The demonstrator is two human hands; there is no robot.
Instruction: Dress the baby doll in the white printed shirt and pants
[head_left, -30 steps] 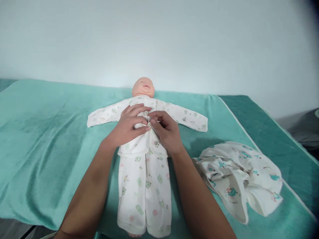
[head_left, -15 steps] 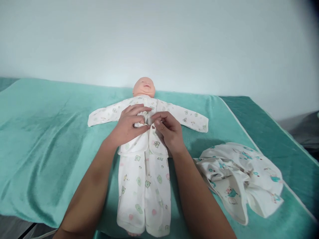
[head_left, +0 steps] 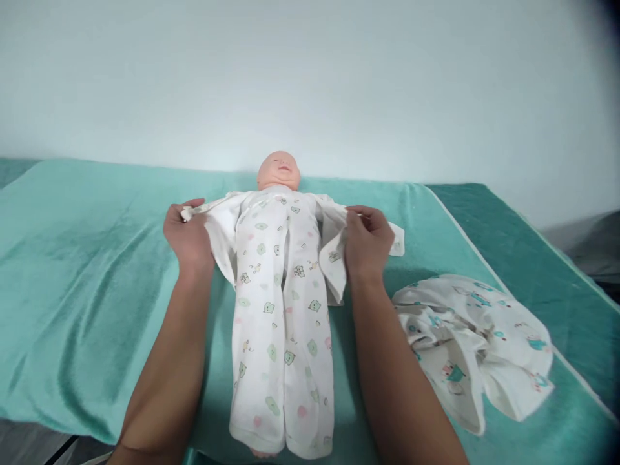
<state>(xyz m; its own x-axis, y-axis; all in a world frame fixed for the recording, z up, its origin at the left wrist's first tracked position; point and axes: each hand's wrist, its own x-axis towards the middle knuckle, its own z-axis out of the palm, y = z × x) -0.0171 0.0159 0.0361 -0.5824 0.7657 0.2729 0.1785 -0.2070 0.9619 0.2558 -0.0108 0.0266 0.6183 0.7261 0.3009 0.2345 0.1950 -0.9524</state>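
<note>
A baby doll (head_left: 278, 169) lies on its back on a teal towel (head_left: 87, 258), head toward the wall. It wears white printed trousers (head_left: 281, 336) that reach up to its chest. A white printed jacket (head_left: 334, 248) is spread open to both sides of the body. My left hand (head_left: 188, 236) is closed on the jacket's left flap, pulled out to the left. My right hand (head_left: 368, 242) is closed on the right flap, drawn out to the right. Its sleeves lie mostly hidden under my hands.
A crumpled white garment with teal prints (head_left: 475, 342) lies on the towel at the right. A darker green cover (head_left: 533, 271) shows beyond the towel's right edge. A pale wall (head_left: 310, 77) stands behind. The towel's front edge hangs near my arms.
Both hands left the jacket's front fastening at the doll's chest and moved apart, pulling the two flaps open to the sides and uncovering the trousers beneath.
</note>
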